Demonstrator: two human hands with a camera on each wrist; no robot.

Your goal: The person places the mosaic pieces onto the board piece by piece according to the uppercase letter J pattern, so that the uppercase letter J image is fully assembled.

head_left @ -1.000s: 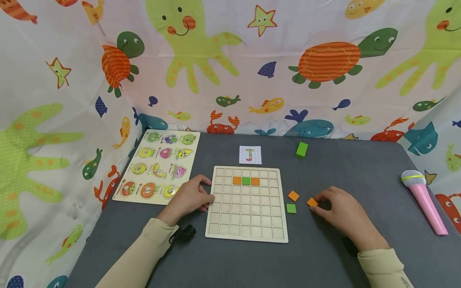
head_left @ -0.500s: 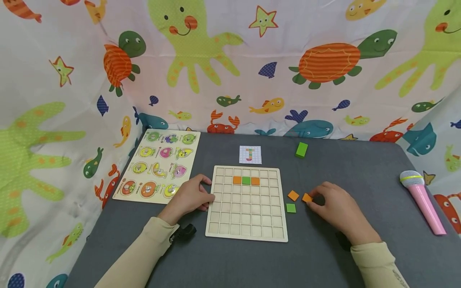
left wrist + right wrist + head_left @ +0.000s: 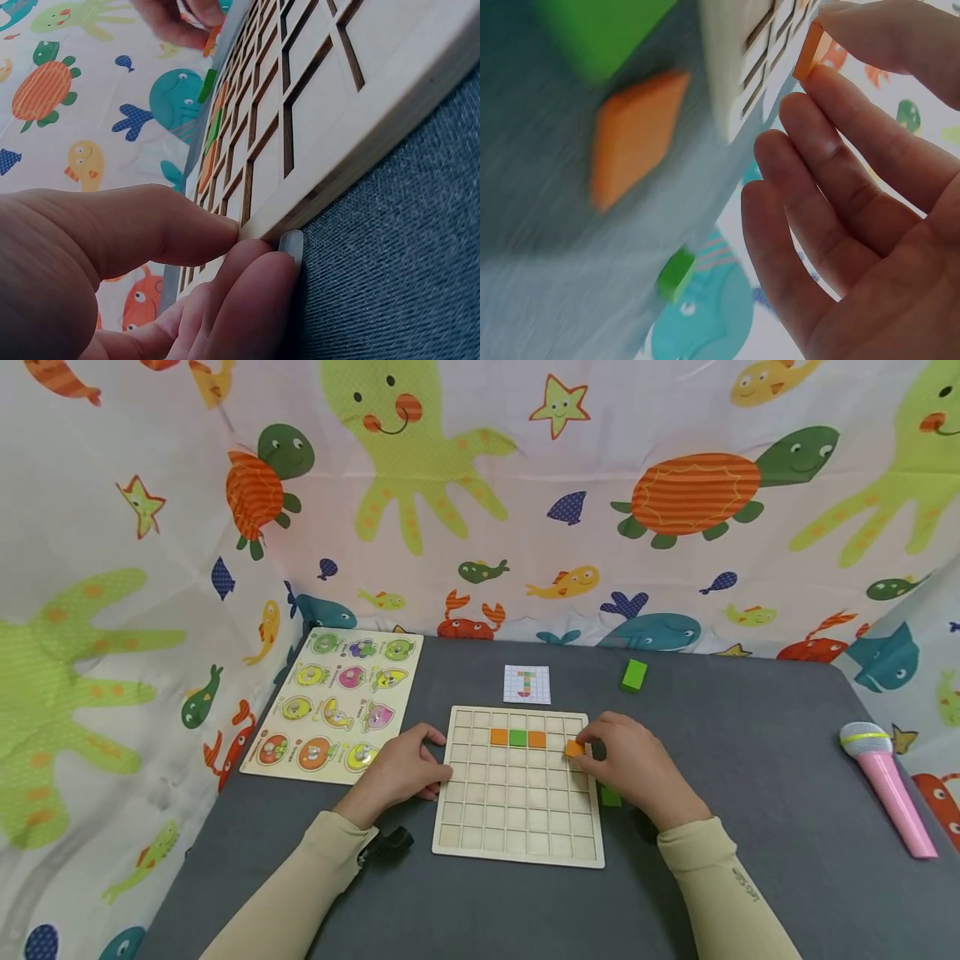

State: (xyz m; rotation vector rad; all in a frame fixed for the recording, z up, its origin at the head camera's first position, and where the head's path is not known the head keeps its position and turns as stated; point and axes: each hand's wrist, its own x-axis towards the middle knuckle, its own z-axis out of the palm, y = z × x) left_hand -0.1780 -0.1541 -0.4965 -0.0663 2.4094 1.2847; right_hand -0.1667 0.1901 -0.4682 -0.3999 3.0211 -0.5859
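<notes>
A wooden grid board (image 3: 517, 817) lies on the grey table, with a row of orange, green (image 3: 517, 738) and orange square tiles in its upper part. My left hand (image 3: 405, 768) pinches the board's left edge; in the left wrist view the thumb (image 3: 172, 229) presses at its rim. Between thumb and index finger, my right hand (image 3: 637, 768) holds an orange square tile (image 3: 573, 749) over the board's upper right side. A green tile (image 3: 611, 797) lies right of the board, partly under that hand. Another orange tile (image 3: 637, 139) shows in the right wrist view, hidden in the head view.
Behind the board lies a small card (image 3: 527, 684) with a coloured J-shaped pattern. A green block (image 3: 633, 676) sits at the back right. A fruit puzzle board (image 3: 318, 737) is at the left, a pink toy microphone (image 3: 892, 797) far right. A printed cloth (image 3: 525, 527) hangs behind.
My right hand has moved left with the orange tile, from the table beside the loose tiles to over the board. The left hand stays at the board's edge.
</notes>
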